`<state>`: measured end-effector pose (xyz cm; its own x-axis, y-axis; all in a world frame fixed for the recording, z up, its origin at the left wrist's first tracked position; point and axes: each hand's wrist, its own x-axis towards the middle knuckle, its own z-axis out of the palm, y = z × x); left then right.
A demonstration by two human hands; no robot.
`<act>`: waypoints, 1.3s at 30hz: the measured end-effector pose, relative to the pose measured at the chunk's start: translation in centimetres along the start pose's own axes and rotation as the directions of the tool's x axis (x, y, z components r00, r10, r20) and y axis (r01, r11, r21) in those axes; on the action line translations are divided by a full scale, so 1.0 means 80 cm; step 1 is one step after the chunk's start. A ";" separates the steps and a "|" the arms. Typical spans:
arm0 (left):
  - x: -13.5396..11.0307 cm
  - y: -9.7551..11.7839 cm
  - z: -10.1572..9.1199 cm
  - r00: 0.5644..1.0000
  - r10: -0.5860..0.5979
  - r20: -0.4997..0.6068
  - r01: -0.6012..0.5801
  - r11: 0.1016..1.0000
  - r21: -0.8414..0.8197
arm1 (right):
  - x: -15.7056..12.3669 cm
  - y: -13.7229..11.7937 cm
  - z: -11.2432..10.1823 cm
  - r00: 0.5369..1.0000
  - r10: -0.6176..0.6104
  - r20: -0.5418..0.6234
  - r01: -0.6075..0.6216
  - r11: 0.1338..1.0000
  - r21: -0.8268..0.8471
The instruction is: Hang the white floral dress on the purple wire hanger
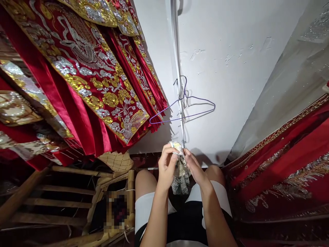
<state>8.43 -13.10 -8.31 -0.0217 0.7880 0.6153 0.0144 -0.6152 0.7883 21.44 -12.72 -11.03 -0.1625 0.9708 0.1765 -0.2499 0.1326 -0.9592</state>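
Note:
Above my lap, both hands are close together on a small pale patterned cloth (176,146) with yellow touches. My left hand (167,164) pinches its left side between thumb and fingers. On the other side, the fingers of my right hand (195,168) close on the edge of the cloth, partly covering it. Grey-green patterned fabric (181,185) hangs below my hands between my knees; whether it is one piece with the pale cloth I cannot tell. A purple wire hanger (183,97) hangs in front of me, above my hands and apart from them.
A thin metal pole (177,61) runs along the white wall (226,31). Red costumes with gold and silver sequins (110,97) hang at the left. Bamboo chairs (66,204) stand below them. More red embroidered fabric (288,175), partly under clear plastic (285,82), fills the right side.

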 end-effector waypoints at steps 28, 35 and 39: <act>0.005 -0.078 -0.042 0.430 -0.462 0.776 0.311 0.882 0.354 | 0.006 -0.082 -0.073 0.978 0.191 0.084 -0.190 0.981 -0.029; 0.047 -0.018 -0.100 0.497 -0.457 0.738 0.362 0.882 0.302 | 0.075 -0.127 -0.079 0.985 -0.164 -0.051 0.131 0.910 -0.392; 0.041 0.036 -0.107 0.614 -0.434 0.659 0.415 0.888 0.198 | 0.125 -0.093 -0.073 0.907 -0.360 -0.220 0.277 0.901 -0.332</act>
<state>-0.12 -12.54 -4.03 0.6391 0.7683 0.0372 0.2021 -0.2144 0.9556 27.22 -2.84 -3.41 0.1526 0.8765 0.4567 0.0468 0.4551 -0.8892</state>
